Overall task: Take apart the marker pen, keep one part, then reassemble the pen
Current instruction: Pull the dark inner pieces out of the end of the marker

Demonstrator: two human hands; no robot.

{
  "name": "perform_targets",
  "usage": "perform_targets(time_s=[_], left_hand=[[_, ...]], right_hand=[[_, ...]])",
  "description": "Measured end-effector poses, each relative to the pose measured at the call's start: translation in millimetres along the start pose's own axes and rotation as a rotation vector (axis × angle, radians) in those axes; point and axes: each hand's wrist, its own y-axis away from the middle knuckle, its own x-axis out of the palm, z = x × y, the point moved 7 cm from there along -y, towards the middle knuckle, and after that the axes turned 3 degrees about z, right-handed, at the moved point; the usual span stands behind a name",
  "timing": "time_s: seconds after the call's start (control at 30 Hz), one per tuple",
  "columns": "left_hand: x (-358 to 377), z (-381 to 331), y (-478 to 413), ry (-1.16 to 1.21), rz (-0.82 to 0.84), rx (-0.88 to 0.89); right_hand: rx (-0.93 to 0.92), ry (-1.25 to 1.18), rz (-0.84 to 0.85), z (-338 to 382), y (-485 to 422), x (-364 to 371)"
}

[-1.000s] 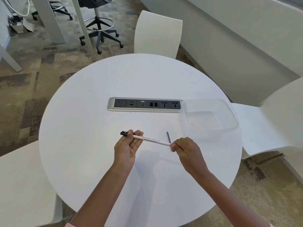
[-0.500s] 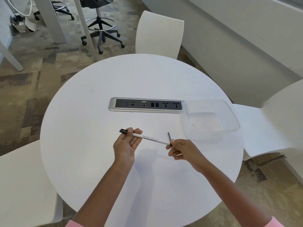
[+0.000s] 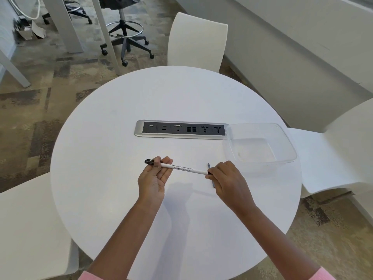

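The marker pen (image 3: 182, 169) is being held just above the desk (image 3: 113, 150), lying almost level with its black end pointing left and its white, printed barrel running right. The left hand (image 3: 154, 179) is turning palm up and curling its fingers round the pen close to the black end, which is sticking out past them. The right hand (image 3: 229, 179) is facing knuckles up and pinching the pen's other end between its fingertips; what that end looks like is being hidden by the fingers. So both hands are grasping the pen, one at each end, with the bare barrel spanning the gap between them.

A thin dark grey rod (image 3: 213, 183) is lying on the desk under the right hand, crossing beneath the pen's right end and showing above and below the fingers.

The desk is round and white. A silver socket strip (image 3: 139, 130) is sitting sunk into its middle, beyond the hands, and a clear plastic tub (image 3: 290, 152) is standing at the strip's right end, near the right hand.

White chairs are standing at the far side (image 3: 197, 41), the right (image 3: 333, 158) and the left (image 3: 26, 229). A wheeled stool (image 3: 126, 39) is standing on the patterned carpet (image 3: 30, 122) behind. Pink sleeves (image 3: 321, 275) are showing at the bottom edge.
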Motion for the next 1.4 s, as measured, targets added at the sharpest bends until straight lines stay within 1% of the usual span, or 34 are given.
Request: perform_targets(time_s=[0.07,0.2,0.27,0.37,0.4,0.5,0.63,0.7,0.77,0.83,0.9,1.0,1.1,1.2,1.4], left_hand=[[0.0,1.0,-0.4,0.003,-0.005,-0.002],[0.0,2.0,-0.8,-0.014,-0.004,0.008],[-0.4,2.7,-0.8,-0.028,0.0,0.014],[-0.1,3.3,0.5,-0.047,0.011,0.021],[-0.1,3.2,1.2,-0.052,0.012,0.024],[0.4,3.0,3.3,-0.058,0.02,0.021],[1.3,3.7,4.9,-0.058,0.028,0.007],[1.2,3.8,5.4,-0.053,0.025,0.005],[0.4,3.2,5.5,-0.042,0.017,0.009],[-0.8,1.7,5.5,-0.024,0.01,0.016],[-2.4,-0.7,5.5,-0.012,0.004,0.025],[-4.4,-3.6,6.0,0.0,-0.004,0.033],[-5.5,-4.0,6.3,0.008,-0.01,0.037],[-4.6,-3.3,6.5,0.013,-0.006,0.042],[-3.1,-1.3,10.2,0.011,-0.003,0.041]], right_hand=[[0.001,-0.016,0.002,0.1,-0.8,-0.2],[0.106,-0.149,0.073,-6.2,-0.9,3.9],[0.185,-0.238,0.165,-8.2,-1.2,5.5],[0.377,-0.4,0.417,-13.7,1.5,12.7],[0.454,-0.471,0.474,-17.3,3.7,14.8],[0.641,-0.739,0.594,-22.3,7.7,19.2],[0.857,-1.02,0.755,-21.2,15.7,24.6],[0.894,-1.076,0.78,-19.7,17.9,25.2],[0.838,-1.037,0.741,-17.9,16.0,23.9],[0.762,-0.943,0.646,-16.1,13.8,20.5],[0.628,-0.74,0.497,-15.9,11.1,12.8],[0.352,-0.334,0.257,-9.5,10.1,-2.4],[0.178,-0.138,0.097,0.2,12.1,-9.8],[0.091,-0.016,0.041,8.5,12.0,-9.7],[0.054,0.094,-0.01,11.1,7.5,-8.3]])
